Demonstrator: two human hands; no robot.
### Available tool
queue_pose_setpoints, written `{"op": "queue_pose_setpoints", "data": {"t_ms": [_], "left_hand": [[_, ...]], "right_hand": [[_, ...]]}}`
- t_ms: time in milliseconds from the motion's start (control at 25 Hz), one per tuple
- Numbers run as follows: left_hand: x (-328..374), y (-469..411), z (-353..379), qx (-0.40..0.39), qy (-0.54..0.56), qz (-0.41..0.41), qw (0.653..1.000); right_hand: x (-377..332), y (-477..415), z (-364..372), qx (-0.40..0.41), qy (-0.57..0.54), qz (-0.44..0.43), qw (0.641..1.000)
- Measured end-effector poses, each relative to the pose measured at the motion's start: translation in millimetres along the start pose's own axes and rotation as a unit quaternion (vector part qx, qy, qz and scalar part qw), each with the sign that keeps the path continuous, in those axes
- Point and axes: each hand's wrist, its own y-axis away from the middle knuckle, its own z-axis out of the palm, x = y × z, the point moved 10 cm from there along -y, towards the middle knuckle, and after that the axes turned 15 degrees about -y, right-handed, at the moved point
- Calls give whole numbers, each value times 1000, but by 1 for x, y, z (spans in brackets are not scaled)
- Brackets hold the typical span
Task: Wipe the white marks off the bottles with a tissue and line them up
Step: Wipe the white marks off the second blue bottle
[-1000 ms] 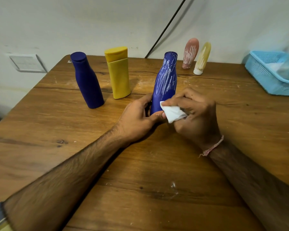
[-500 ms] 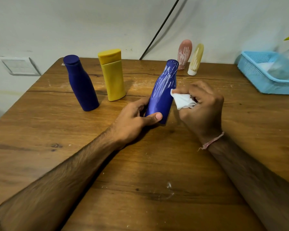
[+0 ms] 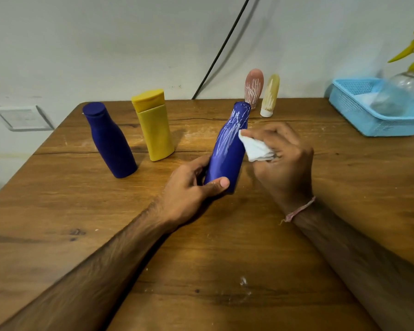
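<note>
My left hand (image 3: 191,187) is curled around the base of the marked blue bottle (image 3: 227,151), thumb across the front near the bottom and fingers behind, so the bottle stands tilted with its neck leaning away and to the right. My right hand (image 3: 282,158) is bunched around a folded white tissue (image 3: 255,148), pinching it between thumb and fingers, and a corner of the tissue touches the right side of the bottle just below the neck. White streaks cover the upper half of that bottle; the lower half looks mostly clean. To the left, near the table's (image 3: 58,211) far left corner, the clean dark blue bottle (image 3: 109,140) and the yellow bottle (image 3: 153,125) stand just beside each other, both apart from my left hand. At the far edge by the wall, the pink bottle (image 3: 253,88) and the cream bottle (image 3: 270,95) stand on their caps side by side, both streaked white, behind the bottle I hold. A light blue basket (image 3: 359,115) sits at the far right edge with a clear spray bottle (image 3: 411,75) at it. The near half of the table is bare wood with a few white specks, leaving wide room in front of both forearms.
</note>
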Motion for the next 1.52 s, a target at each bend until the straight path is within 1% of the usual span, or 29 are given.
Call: {"op": "queue_pose_setpoints", "data": {"t_ms": [40, 80, 160, 200, 240, 320, 360, 400, 480, 520, 640, 680, 760, 840, 920, 960, 1080, 1200, 1240, 1360, 1480, 1520], "left_hand": [[0, 0, 1, -3, -8, 3, 1000], [-1, 0, 2, -6, 3, 1, 1000], [-4, 1, 2, -5, 47, -13, 999], [-4, 1, 2, -5, 55, -15, 998], [-3, 0, 2, -5, 47, -11, 999], [2, 1, 3, -9, 25, 3, 1000], [2, 1, 3, -10, 31, 3, 999], [1, 1, 3, -9, 48, -3, 999], [-4, 1, 2, -9, 87, -17, 996], [-4, 0, 3, -12, 97, -18, 995], [-1, 1, 5, -21, 104, -11, 994], [-3, 1, 6, -20, 118, -13, 993], [-8, 0, 5, -16, 151, -20, 988], [-7, 0, 6, -17, 161, -23, 987], [-4, 1, 6, -23, 152, -22, 988], [-4, 1, 6, -22, 151, -24, 988], [-5, 2, 3, -13, 150, -26, 988], [0, 4, 1, -2, 104, -25, 994], [-1, 4, 0, 3, 93, -31, 995], [-5, 3, -5, 27, 69, -44, 996], [-3, 1, -5, 28, 6, -34, 999], [-2, 2, -5, 23, -12, -32, 999]], "right_hand": [[4, -1, -5, 9, -1, 12, 1000], [4, 0, -4, 2, 0, 8, 1000], [-11, 4, 7, -33, 5, -37, 999], [-17, 5, 10, -38, 6, -53, 998], [-17, 2, 8, -28, 9, -53, 998], [-5, -3, -4, 4, 11, -18, 1000], [-1, -3, -6, 2, 10, -8, 1000], [-1, -1, -3, -18, 9, -13, 1000], [-13, 5, 10, -59, 15, -50, 997], [-16, 5, 12, -60, 14, -56, 996], [-3, -3, -1, -18, 9, -15, 1000], [-3, -2, 0, -24, 9, -13, 1000], [-13, 4, 10, -59, 8, -40, 997], [-16, 2, 11, -57, 2, -42, 998], [-9, -4, 2, -31, -3, -19, 999], [-8, -3, 2, -37, -8, -19, 999], [-18, 5, 18, -97, -20, -49, 994], [-11, 0, 11, -63, -3, -29, 998], [-10, 0, 12, -73, -5, -26, 997], [-20, 9, 30, -137, -18, -46, 989], [-14, 4, 23, -109, -10, -27, 994], [-13, 4, 24, -115, -15, -24, 993]]}}
